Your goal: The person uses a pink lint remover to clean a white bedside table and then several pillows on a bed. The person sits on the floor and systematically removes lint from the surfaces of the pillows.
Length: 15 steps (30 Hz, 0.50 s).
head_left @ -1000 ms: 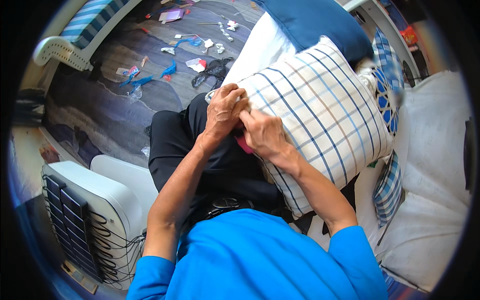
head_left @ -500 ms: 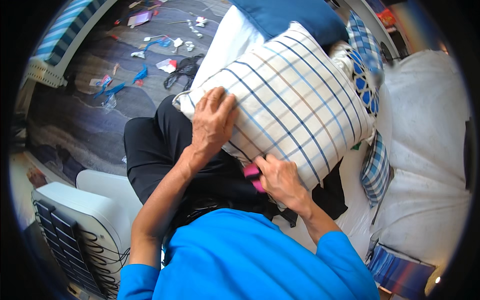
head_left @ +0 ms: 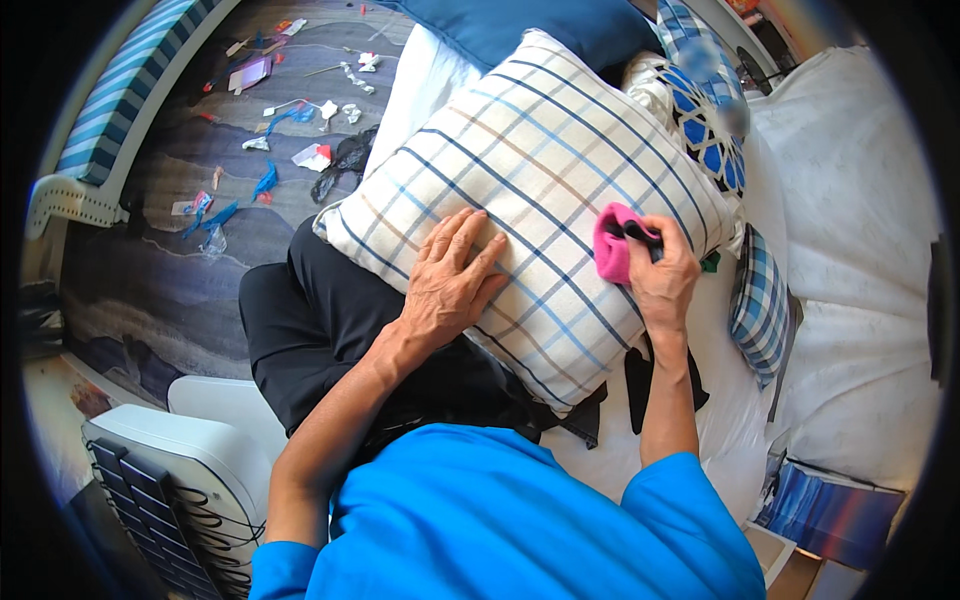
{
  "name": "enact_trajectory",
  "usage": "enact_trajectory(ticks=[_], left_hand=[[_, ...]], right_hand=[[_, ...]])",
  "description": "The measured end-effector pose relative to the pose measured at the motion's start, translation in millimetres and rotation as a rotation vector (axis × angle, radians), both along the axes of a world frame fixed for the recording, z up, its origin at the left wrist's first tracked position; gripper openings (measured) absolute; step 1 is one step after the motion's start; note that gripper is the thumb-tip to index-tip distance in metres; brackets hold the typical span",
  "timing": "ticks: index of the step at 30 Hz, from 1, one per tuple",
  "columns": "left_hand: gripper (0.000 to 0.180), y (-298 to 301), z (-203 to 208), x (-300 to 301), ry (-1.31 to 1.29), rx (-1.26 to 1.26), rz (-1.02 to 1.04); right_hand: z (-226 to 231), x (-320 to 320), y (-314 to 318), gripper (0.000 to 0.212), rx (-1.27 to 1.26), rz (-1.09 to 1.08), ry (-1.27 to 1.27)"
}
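A large white cushion (head_left: 520,170) with a blue, grey and tan check pattern lies slanted across my lap and the white-covered surface beside me. My left hand (head_left: 455,270) rests flat on its near left part, fingers stretched out. In my right hand (head_left: 664,270) is a folded pink and black cloth (head_left: 612,243), gripped between thumb and fingers over the cushion's right side. Its exact kind is hard to tell. Whether the cloth touches the cushion cannot be made out.
A dark blue cushion (head_left: 560,32) lies beyond the checked one. To the right are a blue-and-white patterned cushion (head_left: 712,150), a small blue gingham cushion (head_left: 758,305) and a white-covered seat (head_left: 850,190). Scraps litter the grey patterned floor (head_left: 190,290); a white appliance (head_left: 190,440) stands left.
My right hand has moved up and right with the pink and black cloth, from the cushion's near edge to over its right side. My left hand has slid slightly right and nearer.
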<state>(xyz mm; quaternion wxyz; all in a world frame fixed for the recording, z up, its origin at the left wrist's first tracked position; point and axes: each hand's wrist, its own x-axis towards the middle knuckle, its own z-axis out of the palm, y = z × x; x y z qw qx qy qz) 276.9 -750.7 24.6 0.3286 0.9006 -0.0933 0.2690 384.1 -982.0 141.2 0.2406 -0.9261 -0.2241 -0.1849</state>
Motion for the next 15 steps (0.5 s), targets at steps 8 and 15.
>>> enact_trajectory(ticks=[8, 15], left_hand=[[0.053, -36, 14, 10, 0.04, -0.008, -0.09], [0.058, -23, 5, 0, 0.046, 0.062, -0.184]], right_hand=[[-38, -111, 12, 0.027, -0.092, 0.176, 0.399], [-41, -60, -42, 0.021, 0.366, -0.326, 0.167]])
